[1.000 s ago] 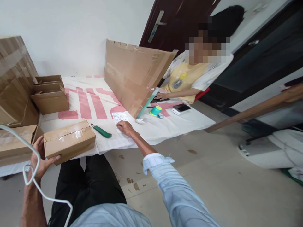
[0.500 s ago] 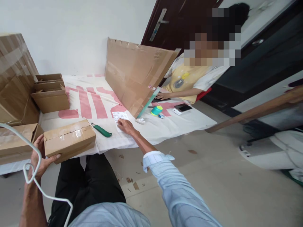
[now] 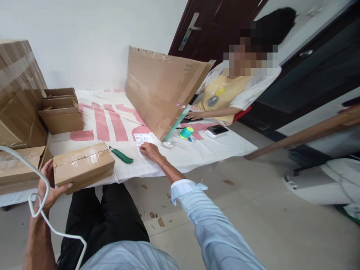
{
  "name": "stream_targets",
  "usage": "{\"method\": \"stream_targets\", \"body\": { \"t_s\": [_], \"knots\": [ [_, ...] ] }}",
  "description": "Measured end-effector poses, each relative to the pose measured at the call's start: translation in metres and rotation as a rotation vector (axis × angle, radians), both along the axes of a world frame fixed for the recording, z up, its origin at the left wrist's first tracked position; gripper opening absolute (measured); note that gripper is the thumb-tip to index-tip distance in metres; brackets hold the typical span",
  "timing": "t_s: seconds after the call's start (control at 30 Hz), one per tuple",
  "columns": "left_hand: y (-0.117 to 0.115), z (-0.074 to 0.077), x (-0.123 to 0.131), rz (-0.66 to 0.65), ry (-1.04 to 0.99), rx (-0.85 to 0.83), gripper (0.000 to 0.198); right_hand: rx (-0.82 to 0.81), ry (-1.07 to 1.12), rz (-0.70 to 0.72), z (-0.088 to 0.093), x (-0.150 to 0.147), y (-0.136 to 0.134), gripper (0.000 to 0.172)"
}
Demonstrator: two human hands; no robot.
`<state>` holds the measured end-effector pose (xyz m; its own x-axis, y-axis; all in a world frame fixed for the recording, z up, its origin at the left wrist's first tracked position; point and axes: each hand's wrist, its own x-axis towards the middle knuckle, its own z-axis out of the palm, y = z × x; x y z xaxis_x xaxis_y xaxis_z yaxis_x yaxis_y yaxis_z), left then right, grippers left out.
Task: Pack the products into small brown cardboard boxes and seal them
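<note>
A closed cardboard box (image 3: 84, 165) with clear tape on its top lies at the table's front edge. My left hand (image 3: 52, 191) grips its left end, thumb along the near side and fingers round the far corner. My right hand (image 3: 151, 152) rests over a small white sheet (image 3: 143, 139) with rows of round printed marks. Its fingers are curled and pressed together on the sheet; whatever lies between the fingertips is hidden. Between the box and the sheet lies a green utility knife (image 3: 121, 155).
Several open small boxes (image 3: 60, 112) and large cartons (image 3: 19, 97) stand at left. A cardboard panel (image 3: 165, 90) leans upright, with a co-worker (image 3: 219, 93) behind it. A teal roll (image 3: 186, 132) and a phone (image 3: 217, 129) lie right. A white cable (image 3: 62, 235) crosses my left wrist.
The view has shifted slightly. The co-worker's head has tilted a little. Both my hands keep nearly the same places on the box and the sheet.
</note>
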<state>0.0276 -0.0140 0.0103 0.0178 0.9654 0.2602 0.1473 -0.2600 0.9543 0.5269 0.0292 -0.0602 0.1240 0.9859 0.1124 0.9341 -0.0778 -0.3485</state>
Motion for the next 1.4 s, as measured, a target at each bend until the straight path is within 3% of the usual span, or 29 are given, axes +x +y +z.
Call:
{"method": "stream_targets", "body": {
  "t_s": [0.3, 0.6, 0.77, 0.97, 1.13, 1.27, 1.4],
  "knots": [
    [-0.001, 0.000, 0.001, -0.031, -0.030, 0.024, 0.114, 0.107, 0.192, -0.015, -0.011, -0.002, -0.009, 0.016],
    [0.000, -0.002, 0.000, -0.041, -0.037, 0.017, 0.121, 0.322, 0.692, -0.190, -0.032, 0.009, -0.025, 0.025],
    [0.002, -0.005, -0.002, -0.052, -0.034, 0.017, 0.120, 0.391, 0.969, -0.266, -0.031, 0.010, -0.023, 0.033],
    [0.006, -0.009, -0.004, -0.061, -0.030, 0.053, 0.114, 0.424, 1.163, -0.286, -0.015, 0.003, -0.025, 0.039],
    [0.004, -0.013, -0.005, -0.052, -0.040, 0.029, 0.110, 0.394, 1.218, -0.196, 0.008, -0.022, -0.031, 0.044],
    [0.000, -0.017, -0.007, -0.084, -0.024, 0.034, 0.105, 0.336, 1.159, -0.014, 0.037, -0.058, -0.035, 0.039],
    [-0.002, -0.020, -0.011, -0.099, -0.012, 0.040, 0.104, 0.327, 0.913, 0.207, 0.072, -0.104, -0.045, 0.032]
  ]
}}
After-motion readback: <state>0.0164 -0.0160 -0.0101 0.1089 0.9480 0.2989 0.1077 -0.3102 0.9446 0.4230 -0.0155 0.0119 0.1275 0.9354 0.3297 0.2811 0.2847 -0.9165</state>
